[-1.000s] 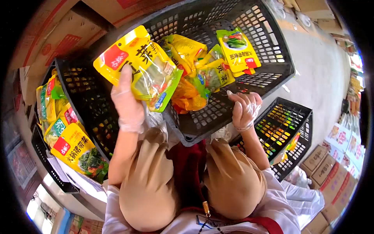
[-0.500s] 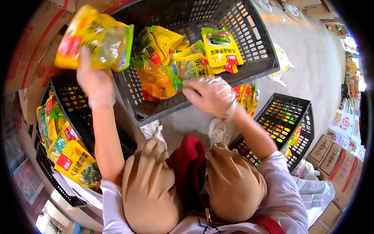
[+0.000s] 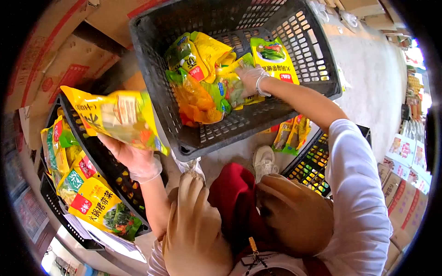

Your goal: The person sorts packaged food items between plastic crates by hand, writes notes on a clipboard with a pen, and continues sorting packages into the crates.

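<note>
My left hand (image 3: 133,158), in a clear plastic glove, grips a yellow food packet (image 3: 117,115) with a see-through window, above the left crate. Inside the large black crate (image 3: 260,124), my gloved right hand (image 3: 251,83) is closed on a green-and-yellow food packet (image 3: 236,91); some of its fingertips are hidden. Around that hand lie an orange packet (image 3: 191,99), yellow packets (image 3: 212,53) and a yellow-green packet with a picture of green vegetables (image 3: 271,55).
Packed yellow packets (image 3: 99,202) fill a black crate (image 3: 87,133) at left. Another black crate (image 3: 308,170) stands at lower right, near packets on the floor (image 3: 292,133). Cardboard boxes (image 3: 405,202) line the right side, and more cardboard (image 3: 60,69) stands at upper left.
My left hand has brought its packet down and turned it, toward the left crate. My right hand has reached farther into the large crate, onto a packet. The view has shifted slightly.
</note>
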Available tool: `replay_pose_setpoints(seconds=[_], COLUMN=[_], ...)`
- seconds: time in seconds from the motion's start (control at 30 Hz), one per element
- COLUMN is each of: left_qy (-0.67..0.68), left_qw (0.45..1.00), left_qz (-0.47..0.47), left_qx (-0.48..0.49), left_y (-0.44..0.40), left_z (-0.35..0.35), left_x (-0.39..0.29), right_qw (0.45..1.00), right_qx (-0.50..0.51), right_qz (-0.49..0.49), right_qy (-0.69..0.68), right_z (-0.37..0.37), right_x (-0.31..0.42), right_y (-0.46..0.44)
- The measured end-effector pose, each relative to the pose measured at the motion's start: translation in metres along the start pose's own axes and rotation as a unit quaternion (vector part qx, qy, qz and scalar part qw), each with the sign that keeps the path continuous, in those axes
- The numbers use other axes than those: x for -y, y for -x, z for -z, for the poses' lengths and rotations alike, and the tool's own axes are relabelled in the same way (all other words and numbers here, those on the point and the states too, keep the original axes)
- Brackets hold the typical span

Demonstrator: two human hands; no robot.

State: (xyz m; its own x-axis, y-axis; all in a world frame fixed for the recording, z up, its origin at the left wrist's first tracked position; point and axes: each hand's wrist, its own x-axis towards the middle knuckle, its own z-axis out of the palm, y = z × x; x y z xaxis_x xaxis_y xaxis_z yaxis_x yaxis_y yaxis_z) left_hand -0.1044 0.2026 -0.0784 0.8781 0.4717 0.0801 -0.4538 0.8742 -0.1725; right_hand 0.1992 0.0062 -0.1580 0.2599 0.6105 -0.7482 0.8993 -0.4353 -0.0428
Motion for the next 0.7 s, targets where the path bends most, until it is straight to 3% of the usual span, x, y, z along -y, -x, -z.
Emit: replay_pose_setpoints(seconds=[0.13, 0.2, 0.27, 0.33, 0.4, 0.47, 0.5, 0.57, 0.63, 0.67, 0.7], left_qy=[0.006, 0.012, -0.029, -0.072, -0.149, -0.172, -0.173, -0.155, -0.147, -0.137, -0.122], left_qw=[0.999, 1.0, 0.998, 0.995, 0.985, 0.983, 0.983, 0.982, 0.985, 0.987, 0.989], left_qz=[-0.015, -0.011, -0.019, -0.032, -0.062, -0.049, -0.045, -0.034, -0.056, -0.055, -0.048], left_qx=[0.03, 0.023, 0.052, 0.063, 0.057, 0.04, 0.051, 0.105, 0.065, 0.056, 0.064], left_y=[-0.014, -0.015, -0.013, -0.012, -0.022, -0.03, -0.035, -0.044, -0.045, -0.041, -0.032], left_z=[-0.006, -0.007, -0.003, 0.001, -0.006, -0.015, -0.016, -0.014, -0.023, -0.021, -0.01], left_x=[0.022, 0.026, 0.026, 0.027, 0.039, 0.037, 0.036, 0.039, 0.048, 0.043, 0.028], right_qw=[0.999, 0.998, 0.993, 0.954, 0.841, 0.785, 0.834, 0.899, 0.894, 0.843, 0.78], right_qx=[0.031, 0.057, -0.075, -0.19, -0.33, -0.298, -0.345, -0.277, -0.097, -0.021, 0.033], right_qz=[-0.021, 0.006, -0.008, 0.052, 0.124, 0.18, 0.242, 0.25, 0.309, 0.413, 0.416], right_qy=[0.012, -0.002, -0.095, -0.227, -0.409, -0.512, -0.356, -0.23, -0.311, -0.345, -0.467], right_z=[-0.017, 0.009, 0.043, 0.085, 0.124, 0.171, 0.183, 0.211, 0.215, 0.206, 0.196], right_x=[0.004, 0.013, 0.017, 0.004, 0.0, 0.027, 0.035, 0.079, 0.131, 0.141, 0.136], right_y=[-0.018, 0.015, 0.055, 0.087, 0.114, 0.135, 0.122, 0.118, 0.117, 0.103, 0.093])
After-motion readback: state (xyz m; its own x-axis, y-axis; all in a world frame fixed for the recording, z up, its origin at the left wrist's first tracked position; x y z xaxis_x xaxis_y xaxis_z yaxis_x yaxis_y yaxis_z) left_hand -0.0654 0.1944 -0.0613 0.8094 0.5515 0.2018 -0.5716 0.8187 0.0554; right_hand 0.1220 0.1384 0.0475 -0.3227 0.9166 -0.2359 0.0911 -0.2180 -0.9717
